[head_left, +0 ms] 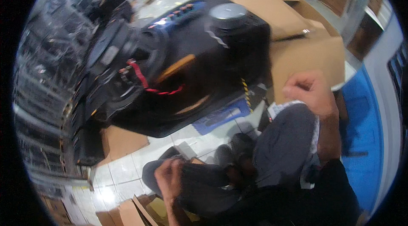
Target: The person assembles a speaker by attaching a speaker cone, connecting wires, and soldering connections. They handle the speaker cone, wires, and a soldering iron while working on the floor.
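A large black speaker cabinet [199,39] stands tilted in front of me. A round speaker driver [106,51] lies at its left end, and a twisted red wire [140,75] trails from there across the opening. A grey round part [228,15] sits on the cabinet's upper right. My left hand [170,177] is by my left knee, its fingers curled and blurred; what they hold, if anything, is hidden. Over my right knee my right hand [312,92] is closed, beside a white printed piece [284,109] that lies along the knee. Neither hand touches the cabinet.
A large cardboard box [310,51] stands behind the cabinet's right end. Stacked black goods in clear wrap [46,81] fill the left side. A blue panel [361,141] is at my right. An open carton [127,213] sits at lower left on the tiled floor [114,175].
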Tool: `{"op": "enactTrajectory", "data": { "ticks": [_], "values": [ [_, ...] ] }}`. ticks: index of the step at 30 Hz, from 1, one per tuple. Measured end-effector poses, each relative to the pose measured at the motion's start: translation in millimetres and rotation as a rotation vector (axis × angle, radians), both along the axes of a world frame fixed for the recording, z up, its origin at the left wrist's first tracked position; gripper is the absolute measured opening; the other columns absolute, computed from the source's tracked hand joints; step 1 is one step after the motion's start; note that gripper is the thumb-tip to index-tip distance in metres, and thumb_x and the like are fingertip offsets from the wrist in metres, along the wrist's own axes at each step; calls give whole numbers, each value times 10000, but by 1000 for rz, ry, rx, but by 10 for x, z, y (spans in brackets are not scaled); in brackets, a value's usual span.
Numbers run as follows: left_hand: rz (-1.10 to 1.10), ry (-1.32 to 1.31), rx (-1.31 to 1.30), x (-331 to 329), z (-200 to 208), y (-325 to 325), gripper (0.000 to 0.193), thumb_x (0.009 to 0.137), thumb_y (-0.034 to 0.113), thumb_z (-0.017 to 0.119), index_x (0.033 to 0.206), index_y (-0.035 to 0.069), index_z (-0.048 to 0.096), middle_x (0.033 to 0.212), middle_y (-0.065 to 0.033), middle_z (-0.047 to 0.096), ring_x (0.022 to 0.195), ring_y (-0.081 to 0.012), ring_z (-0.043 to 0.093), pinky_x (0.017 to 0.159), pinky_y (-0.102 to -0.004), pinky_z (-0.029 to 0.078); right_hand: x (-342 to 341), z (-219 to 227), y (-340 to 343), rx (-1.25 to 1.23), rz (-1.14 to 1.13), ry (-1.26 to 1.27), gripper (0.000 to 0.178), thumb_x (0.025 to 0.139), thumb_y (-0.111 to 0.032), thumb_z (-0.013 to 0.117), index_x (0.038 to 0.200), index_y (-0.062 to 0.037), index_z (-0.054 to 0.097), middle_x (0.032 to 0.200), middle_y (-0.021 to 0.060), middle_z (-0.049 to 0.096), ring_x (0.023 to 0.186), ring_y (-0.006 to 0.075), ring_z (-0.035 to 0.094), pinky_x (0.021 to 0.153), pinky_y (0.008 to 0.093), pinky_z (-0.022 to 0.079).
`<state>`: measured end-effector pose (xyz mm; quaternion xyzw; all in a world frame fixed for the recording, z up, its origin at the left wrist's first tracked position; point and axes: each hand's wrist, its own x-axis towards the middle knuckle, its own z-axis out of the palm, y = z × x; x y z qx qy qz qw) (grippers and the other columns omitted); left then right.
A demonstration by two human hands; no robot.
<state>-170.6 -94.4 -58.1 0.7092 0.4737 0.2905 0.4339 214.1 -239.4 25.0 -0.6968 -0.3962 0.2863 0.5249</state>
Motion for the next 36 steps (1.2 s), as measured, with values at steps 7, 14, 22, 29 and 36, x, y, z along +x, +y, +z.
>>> {"op": "enactTrajectory", "data": {
  "ticks": [7, 14, 22, 29, 36],
  "values": [
    [79, 4, 92, -26, -359, 32, 232, 1068, 156, 568, 1140, -40, 668, 728, 20, 541, 581, -50, 410, 522, -224, 292, -38, -698, -1334, -18, -514, -101, 179, 947, -134, 736, 898, 37, 746, 749, -19, 669, 696, 31, 555, 630, 231, 438],
    [49, 272, 173, 38, -479, 132, 268, 1073, 215, 573, 1043, -40, 653, 709, 13, 493, 588, -64, 405, 522, -261, 273, 283, -1374, -2558, -206, -1021, -216, 237, 978, -179, 710, 895, 39, 748, 744, -20, 672, 699, 33, 560, 618, 235, 432],
    [79, 437, 243, 105, -464, 62, 339, 1071, 236, 591, 1176, -72, 689, 767, -33, 588, 642, -93, 442, 547, -288, 325, 13, -2234, -3206, -658, -1017, -392, 261, 950, -240, 681, 959, 13, 748, 811, 216, 718, 738, 367, 717, 684, 444, 532],
    [46, 338, 285, 97, -544, 90, 333, 1064, 211, 604, 1185, -87, 694, 910, -107, 709, 756, -137, 585, 656, -294, 461, -322, -2562, -3197, -758, -759, -338, 228, 941, -240, 663, 928, -32, 757, 860, 235, 720, 818, 442, 698, 737, 507, 549],
    [57, 356, 252, 77, -515, 56, 314, 1050, 199, 622, 1101, -103, 692, 902, -103, 705, 786, -143, 590, 690, -312, 477, -465, -3127, -2871, -881, -180, -422, 212, 940, -239, 649, 984, -60, 753, 894, 234, 724, 868, 456, 700, 750, 546, 559]
  ]
}}
